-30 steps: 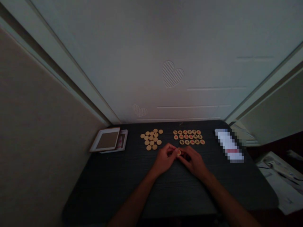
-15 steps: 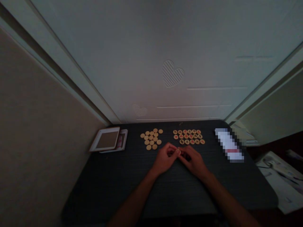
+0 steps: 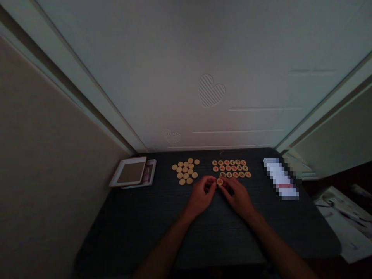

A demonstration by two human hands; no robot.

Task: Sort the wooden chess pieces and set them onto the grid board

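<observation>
My left hand (image 3: 201, 195) and my right hand (image 3: 237, 195) meet over a dark table (image 3: 203, 232), fingertips together. Between them they pinch a round wooden game piece (image 3: 219, 181) with a red mark, face up, just below the rows of marked pieces (image 3: 231, 168). To the left lies a cluster of several blank-faced pieces (image 3: 186, 171). Both hands have their fingers curled.
A white shallow box with its lid (image 3: 133, 173) lies at the table's back left. A blurred white object (image 3: 280, 178) lies at the back right. A pale door with heart shapes (image 3: 211, 90) stands right behind the table. Papers (image 3: 343, 217) lie off the right edge.
Both hands have moved a little farther from me, toward the marked rows. The piece between the fingertips now shows its red-marked face.
</observation>
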